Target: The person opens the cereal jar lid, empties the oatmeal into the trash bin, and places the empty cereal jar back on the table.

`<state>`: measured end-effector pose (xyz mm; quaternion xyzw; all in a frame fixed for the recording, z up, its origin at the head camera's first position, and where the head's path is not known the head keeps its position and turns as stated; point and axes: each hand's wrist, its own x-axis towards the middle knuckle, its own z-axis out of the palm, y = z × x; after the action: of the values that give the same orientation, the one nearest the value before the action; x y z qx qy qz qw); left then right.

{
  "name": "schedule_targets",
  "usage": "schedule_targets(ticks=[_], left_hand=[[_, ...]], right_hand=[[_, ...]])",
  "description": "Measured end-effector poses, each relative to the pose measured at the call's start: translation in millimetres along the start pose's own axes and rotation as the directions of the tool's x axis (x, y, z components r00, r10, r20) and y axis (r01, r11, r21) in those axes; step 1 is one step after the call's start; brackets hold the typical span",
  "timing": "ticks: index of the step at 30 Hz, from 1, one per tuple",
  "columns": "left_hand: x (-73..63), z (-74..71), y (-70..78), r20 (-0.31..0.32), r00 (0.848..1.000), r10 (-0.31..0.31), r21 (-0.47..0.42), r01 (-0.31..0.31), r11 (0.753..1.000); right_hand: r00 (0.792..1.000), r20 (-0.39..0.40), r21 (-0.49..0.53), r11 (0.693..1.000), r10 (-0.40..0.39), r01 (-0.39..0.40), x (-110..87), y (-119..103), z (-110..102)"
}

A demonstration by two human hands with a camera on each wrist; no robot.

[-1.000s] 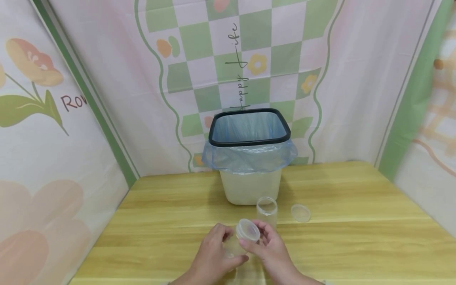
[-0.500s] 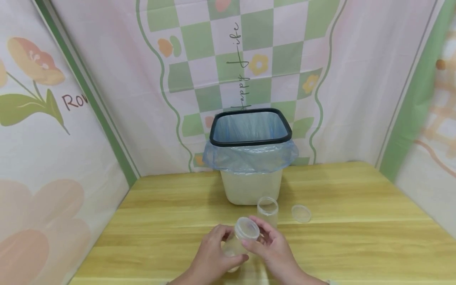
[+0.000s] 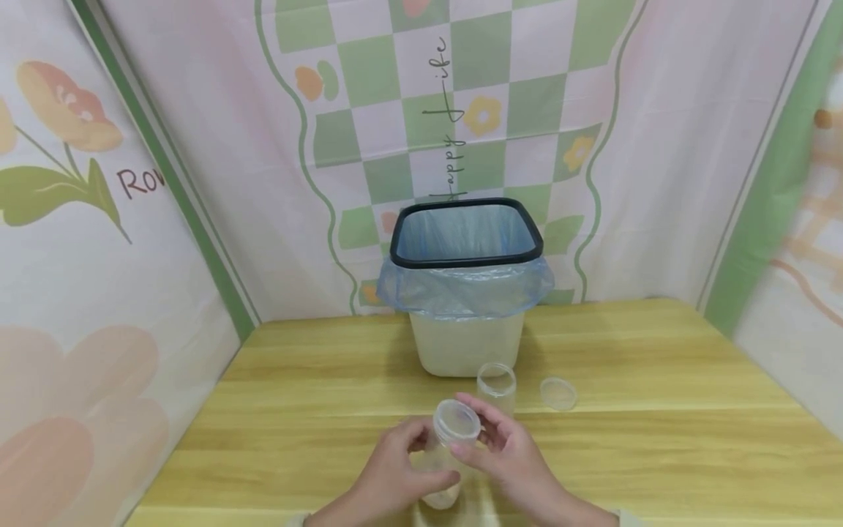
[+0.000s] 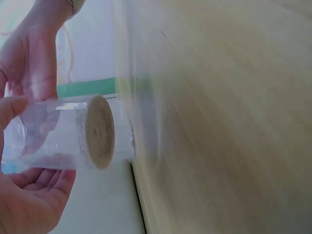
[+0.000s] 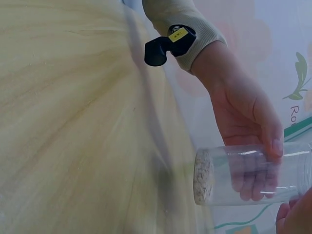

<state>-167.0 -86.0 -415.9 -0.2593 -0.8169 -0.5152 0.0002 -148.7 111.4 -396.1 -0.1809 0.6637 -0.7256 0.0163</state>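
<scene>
Both hands hold a clear plastic jar above the table, slightly tilted in the head view. Pale grainy stuff covers its bottom. My left hand wraps its fingers and thumb round the jar's body. With thumb and fingers, my right hand grips the jar's clear lid at the rim. The lid sits on the jar's mouth. Just behind the right hand stands a second clear jar, uncovered and partly hidden by that hand. A loose clear lid lies flat to the right of it.
A cream bin with a black rim and a blue bag folded over its edge stands at the table's back. Patterned curtains enclose the wooden table at the back and sides.
The held jar has swung more upright, its bottom showing lower between the hands. Both hands keep their hold, and the right fingers have risen slightly. The uncovered jar and loose lid stay put.
</scene>
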Motion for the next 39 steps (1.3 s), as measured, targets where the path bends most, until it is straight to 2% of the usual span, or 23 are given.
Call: schedule_targets(ticks=[4, 10, 14, 20, 25, 33, 39], left_hand=[[-0.6, -1.4, -0.2, 0.045, 0.999, -0.006, -0.060, 0.009, 0.998], [-2.1, -3.4, 0.3, 0.095, 0.995, -0.018, -0.088, 0.027, 0.996], [-2.7, -3.5, -0.7, 0.121, 0.992, -0.021, -0.116, 0.035, 0.993], [-3.0, -2.3, -3.8, 0.135, 0.991, -0.016, -0.142, 0.035, 0.989], [-4.1, -3.3, -4.5, 0.130, 0.991, -0.041, -0.153, 0.061, 0.986], [-4.3, -3.5, -4.1, 0.095, 0.992, -0.083, -0.164, 0.098, 0.982], [-4.8, -5.2, -4.8, 0.088, 0.992, -0.091, -0.128, 0.102, 0.987]], right_hand=[[0.998, 0.055, 0.010, 1.000, -0.012, 0.011, 1.0, 0, -4], [0.989, 0.141, 0.046, 0.998, -0.056, 0.050, 1.6, 0, -9], [0.984, 0.161, 0.038, 0.997, -0.077, 0.072, 2.2, -1, -12], [0.987, 0.136, 0.003, 0.996, -0.090, 0.090, 3.0, -5, -18], [0.990, 0.109, -0.018, 0.996, -0.088, 0.091, 3.0, -10, -25], [0.988, 0.065, -0.045, 0.989, -0.139, 0.142, 4.1, -19, -41], [0.981, 0.040, -0.105, 0.976, -0.189, 0.192, 5.8, -26, -58]])
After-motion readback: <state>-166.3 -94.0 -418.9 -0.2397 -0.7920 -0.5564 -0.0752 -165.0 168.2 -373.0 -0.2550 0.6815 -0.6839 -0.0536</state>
